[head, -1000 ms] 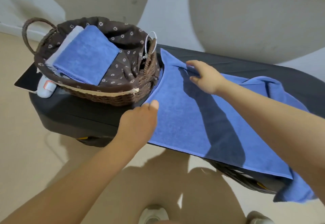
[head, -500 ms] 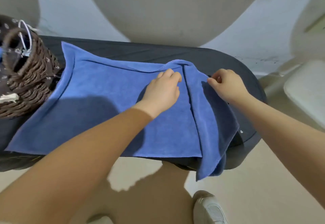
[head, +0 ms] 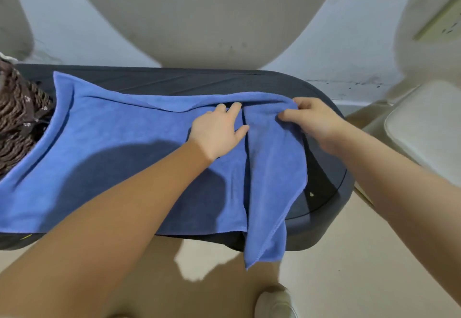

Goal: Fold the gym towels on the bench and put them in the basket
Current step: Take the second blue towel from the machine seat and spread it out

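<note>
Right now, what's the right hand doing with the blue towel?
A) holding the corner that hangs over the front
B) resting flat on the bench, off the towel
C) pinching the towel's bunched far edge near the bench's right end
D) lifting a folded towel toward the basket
C: the right hand has thumb and fingers curled round the raised far edge of the blue towel, while the left hand lies flat on the towel beside it.

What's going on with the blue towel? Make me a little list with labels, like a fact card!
towel: blue towel spread along the bench, right end bunched and hanging off the front edge
bench: dark padded bench
left hand: left hand rests on the towel, fingers tucked at a fold
right hand: right hand pinches the towel's raised far edge
basket: wicker basket at the left, only partly in view
folding: not yet done
</note>
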The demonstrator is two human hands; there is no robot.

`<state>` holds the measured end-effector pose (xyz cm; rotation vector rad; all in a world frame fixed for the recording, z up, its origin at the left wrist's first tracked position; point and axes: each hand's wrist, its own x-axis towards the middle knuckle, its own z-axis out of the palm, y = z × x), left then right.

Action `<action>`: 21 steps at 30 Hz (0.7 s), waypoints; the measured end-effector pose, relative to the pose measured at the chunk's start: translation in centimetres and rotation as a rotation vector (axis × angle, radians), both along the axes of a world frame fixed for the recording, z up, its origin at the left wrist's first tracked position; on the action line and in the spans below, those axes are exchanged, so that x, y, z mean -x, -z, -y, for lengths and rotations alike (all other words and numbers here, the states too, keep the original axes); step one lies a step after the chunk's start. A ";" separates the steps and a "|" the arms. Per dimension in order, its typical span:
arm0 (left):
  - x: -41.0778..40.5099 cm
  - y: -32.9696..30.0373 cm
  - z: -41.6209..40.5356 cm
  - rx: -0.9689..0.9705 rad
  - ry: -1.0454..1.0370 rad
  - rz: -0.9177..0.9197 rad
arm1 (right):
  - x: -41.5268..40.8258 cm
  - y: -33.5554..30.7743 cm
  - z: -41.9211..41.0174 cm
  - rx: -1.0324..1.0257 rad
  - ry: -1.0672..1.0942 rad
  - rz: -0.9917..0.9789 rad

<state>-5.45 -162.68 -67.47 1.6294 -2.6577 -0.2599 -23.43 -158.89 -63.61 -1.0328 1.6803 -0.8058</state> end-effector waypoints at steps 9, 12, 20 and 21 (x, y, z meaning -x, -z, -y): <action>0.5 0.8 1.6 0.077 0.020 0.232 | 6.7 -3.2 2.7 -0.373 -0.331 -0.723; 0.0 1.5 2.2 0.051 -0.003 0.160 | 8.2 -3.5 4.1 -0.314 -0.230 -0.834; -0.5 2.8 2.7 -0.072 -0.047 0.042 | 6.1 0.3 5.0 -0.324 -0.105 -1.187; -0.6 2.9 2.7 -0.058 -0.047 0.032 | 5.9 0.8 5.1 -0.302 -0.105 -1.103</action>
